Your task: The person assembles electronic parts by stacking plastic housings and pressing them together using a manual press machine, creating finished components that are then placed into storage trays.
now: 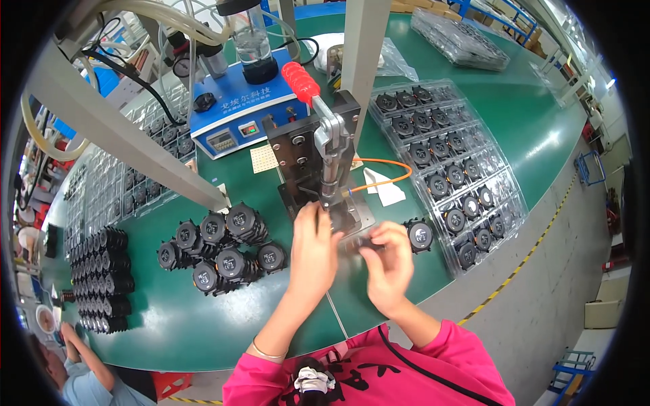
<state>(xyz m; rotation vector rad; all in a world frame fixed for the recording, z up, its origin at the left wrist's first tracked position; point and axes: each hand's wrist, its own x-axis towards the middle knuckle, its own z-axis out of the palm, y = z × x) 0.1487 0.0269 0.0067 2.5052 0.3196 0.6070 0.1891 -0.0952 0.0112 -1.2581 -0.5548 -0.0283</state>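
Observation:
My left hand (313, 252) reaches to the front of a black toggle-clamp fixture (298, 152) with a red handle (300, 82). Its fingertips are bent down at the base plate, and what they touch is hidden. Just to its right, my right hand (390, 265) has thumb and fingers curled around a small dark part (364, 242), smeared by motion. Beside that hand lies a round black watch case (420, 235). Stacks of similar black watch cases (230, 262) stand left of my left hand.
A clear plastic tray (497, 169) of watch cases lies on the right. More stacked cases (101, 277) stand at the far left, near another person's hands (70, 333). Behind the fixture are a blue control box (237, 111), an orange hose (396, 177) and a grey post (365, 51).

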